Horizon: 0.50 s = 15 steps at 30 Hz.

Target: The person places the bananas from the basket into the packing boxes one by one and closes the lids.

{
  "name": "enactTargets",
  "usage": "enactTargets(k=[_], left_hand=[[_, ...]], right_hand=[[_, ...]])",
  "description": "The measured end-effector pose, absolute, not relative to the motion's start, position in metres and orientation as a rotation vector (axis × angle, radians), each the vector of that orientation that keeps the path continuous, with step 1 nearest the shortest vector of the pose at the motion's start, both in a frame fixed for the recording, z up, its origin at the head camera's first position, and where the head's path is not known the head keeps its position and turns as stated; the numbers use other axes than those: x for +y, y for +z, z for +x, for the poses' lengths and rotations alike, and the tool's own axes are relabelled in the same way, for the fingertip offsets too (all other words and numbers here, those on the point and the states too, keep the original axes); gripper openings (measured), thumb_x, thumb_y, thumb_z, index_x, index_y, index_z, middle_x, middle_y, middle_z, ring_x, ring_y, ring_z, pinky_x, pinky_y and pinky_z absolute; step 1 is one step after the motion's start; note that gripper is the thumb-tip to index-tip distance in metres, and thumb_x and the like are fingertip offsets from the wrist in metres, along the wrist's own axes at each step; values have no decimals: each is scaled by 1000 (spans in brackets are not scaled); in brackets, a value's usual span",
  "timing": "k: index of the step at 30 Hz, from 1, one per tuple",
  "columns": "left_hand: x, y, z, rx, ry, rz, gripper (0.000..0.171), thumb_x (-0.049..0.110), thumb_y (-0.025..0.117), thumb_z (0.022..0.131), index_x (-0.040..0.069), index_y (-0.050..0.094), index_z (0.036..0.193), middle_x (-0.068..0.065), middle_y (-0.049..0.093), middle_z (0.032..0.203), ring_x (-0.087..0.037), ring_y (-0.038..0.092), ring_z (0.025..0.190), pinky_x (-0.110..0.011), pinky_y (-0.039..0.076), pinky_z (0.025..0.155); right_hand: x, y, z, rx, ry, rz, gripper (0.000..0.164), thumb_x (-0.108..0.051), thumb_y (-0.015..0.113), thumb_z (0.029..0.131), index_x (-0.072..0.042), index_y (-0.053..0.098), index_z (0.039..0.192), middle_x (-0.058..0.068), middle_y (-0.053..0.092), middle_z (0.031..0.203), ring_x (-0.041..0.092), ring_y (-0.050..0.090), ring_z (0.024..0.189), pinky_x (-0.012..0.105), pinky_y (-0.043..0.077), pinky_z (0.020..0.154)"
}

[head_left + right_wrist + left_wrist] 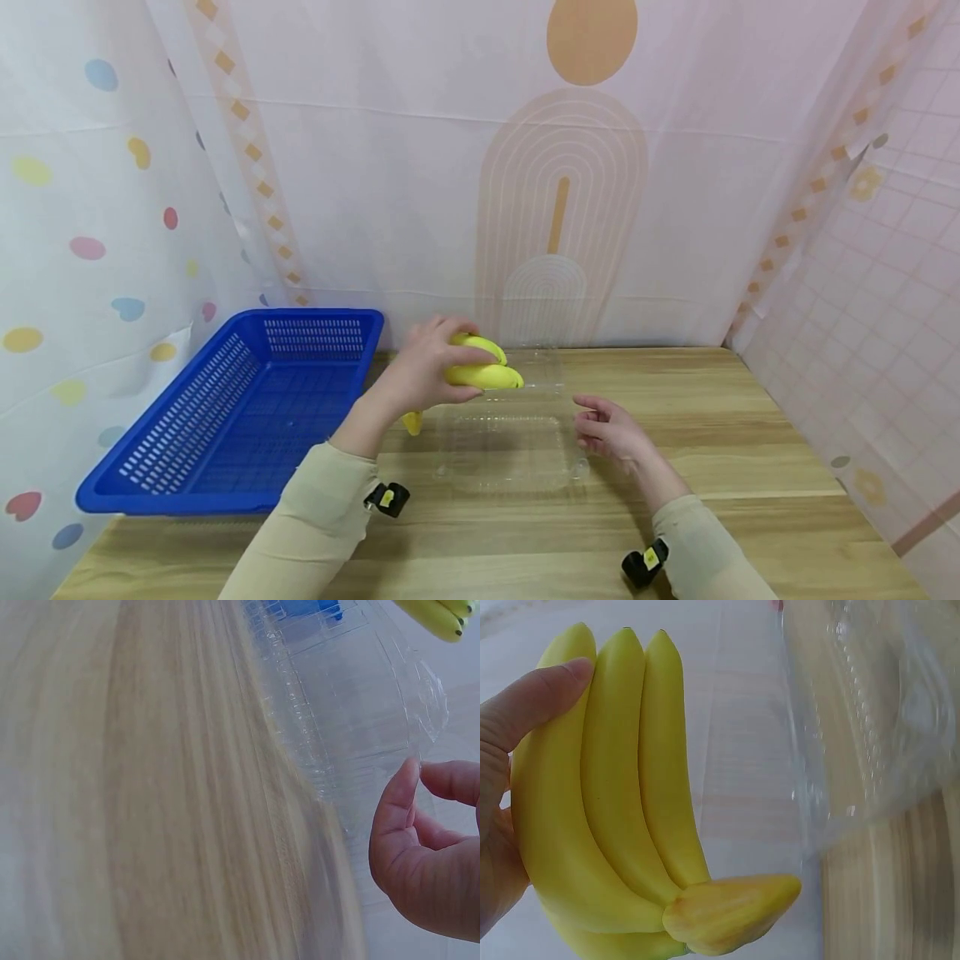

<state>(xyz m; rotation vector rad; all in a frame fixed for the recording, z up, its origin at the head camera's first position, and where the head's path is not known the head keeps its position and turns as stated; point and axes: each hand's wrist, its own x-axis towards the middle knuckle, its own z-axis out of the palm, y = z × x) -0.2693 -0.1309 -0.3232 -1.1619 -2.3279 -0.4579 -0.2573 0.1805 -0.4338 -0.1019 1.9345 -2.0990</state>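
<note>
My left hand (423, 367) holds a bunch of yellow bananas (483, 377) above the left side of a clear plastic clamshell box (510, 454). In the left wrist view the thumb lies across the outermost banana (555, 787), and the joined stem points toward the box. The box stands on the table with its lid raised at the back. At its right side is my right hand (615, 432). Thumb and forefinger of that hand pinch the thin edge of the clear box (352, 712) in the right wrist view.
A blue plastic basket (93, 492) with slotted walls stands on the left of the wooden table (720, 533). Patterned curtains (420, 208) hang behind the table and along both sides.
</note>
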Motion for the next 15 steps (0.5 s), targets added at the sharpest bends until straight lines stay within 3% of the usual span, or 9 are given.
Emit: enactTargets(k=[15], left_hand=[[-88, -341, -262, -2308, -329, -1284, 40, 31, 91, 69, 30, 77, 106, -8, 59, 121, -27, 51, 108, -43, 41, 77]], right_hand=[[181, -436, -258, 1961, -2094, -74, 56, 7, 52, 97, 13, 28, 147, 3, 50, 95, 9, 54, 78, 18, 53, 66]])
